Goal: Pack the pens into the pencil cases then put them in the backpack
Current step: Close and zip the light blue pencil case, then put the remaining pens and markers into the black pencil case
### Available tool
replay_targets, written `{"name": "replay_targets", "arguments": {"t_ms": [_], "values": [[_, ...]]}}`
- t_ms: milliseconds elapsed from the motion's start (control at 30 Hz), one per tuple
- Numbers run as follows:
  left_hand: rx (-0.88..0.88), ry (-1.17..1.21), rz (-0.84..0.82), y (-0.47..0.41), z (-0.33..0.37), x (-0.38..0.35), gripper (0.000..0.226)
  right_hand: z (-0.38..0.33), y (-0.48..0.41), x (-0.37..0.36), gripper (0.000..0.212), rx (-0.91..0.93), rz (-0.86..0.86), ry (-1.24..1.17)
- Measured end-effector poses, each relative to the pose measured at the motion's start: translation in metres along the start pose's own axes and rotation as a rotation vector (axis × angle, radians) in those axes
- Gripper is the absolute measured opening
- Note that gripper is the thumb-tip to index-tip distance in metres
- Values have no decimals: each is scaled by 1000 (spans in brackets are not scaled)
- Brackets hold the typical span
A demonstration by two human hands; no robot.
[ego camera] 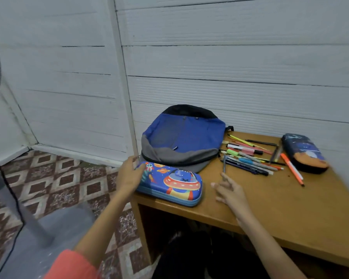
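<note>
- Pens [250,158] lie in a loose pile on the desk [270,208], between the backpack [181,137] and the dark case [304,153]
- Blue case [171,185] lies closed at the desk's front left corner, just in front of the backpack
- Left hand [129,174] curls round the blue case's left end
- Right hand [230,191], fingers loosely spread, has a fingertip at a grey pen [224,164] on the pile's near edge; whether it pinches the pen I cannot tell

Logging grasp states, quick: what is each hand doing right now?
Left hand: grips the left end of the spaceship pencil case.
Right hand: open, holding nothing, reaching toward a grey pen.
</note>
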State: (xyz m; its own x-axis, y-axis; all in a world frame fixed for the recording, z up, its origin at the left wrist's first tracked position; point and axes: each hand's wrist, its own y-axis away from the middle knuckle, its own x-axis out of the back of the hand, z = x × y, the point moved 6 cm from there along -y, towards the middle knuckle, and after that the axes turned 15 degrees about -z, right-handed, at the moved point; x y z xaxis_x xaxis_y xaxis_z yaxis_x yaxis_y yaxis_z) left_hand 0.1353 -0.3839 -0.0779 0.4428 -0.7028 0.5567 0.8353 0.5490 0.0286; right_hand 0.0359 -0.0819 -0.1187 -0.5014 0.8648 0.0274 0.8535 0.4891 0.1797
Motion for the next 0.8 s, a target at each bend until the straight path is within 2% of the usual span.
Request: {"name": "replay_targets", "arguments": {"t_ms": [67, 167, 300, 433, 600, 800], "values": [[-102, -19, 5, -1, 26, -8, 47, -8, 5, 26, 70, 15, 73, 71], [-187, 62, -112, -5, 62, -36, 51, -21, 11, 67, 71, 42, 160, 195], [-288, 0, -195, -12, 120, -83, 50, -37, 12, 126, 74, 76, 264, 306], [-357, 11, -352, -27, 176, -143, 52, -52, 8, 184, 73, 99, 382, 372], [-309, 236, -564, -54, 227, -225, 53, -52, -5, 248, 71, 108, 525, 424], [-206, 288, -697, -79, 257, -315, 42, -33, -34, 305, 74, 1, 595, 508]]}}
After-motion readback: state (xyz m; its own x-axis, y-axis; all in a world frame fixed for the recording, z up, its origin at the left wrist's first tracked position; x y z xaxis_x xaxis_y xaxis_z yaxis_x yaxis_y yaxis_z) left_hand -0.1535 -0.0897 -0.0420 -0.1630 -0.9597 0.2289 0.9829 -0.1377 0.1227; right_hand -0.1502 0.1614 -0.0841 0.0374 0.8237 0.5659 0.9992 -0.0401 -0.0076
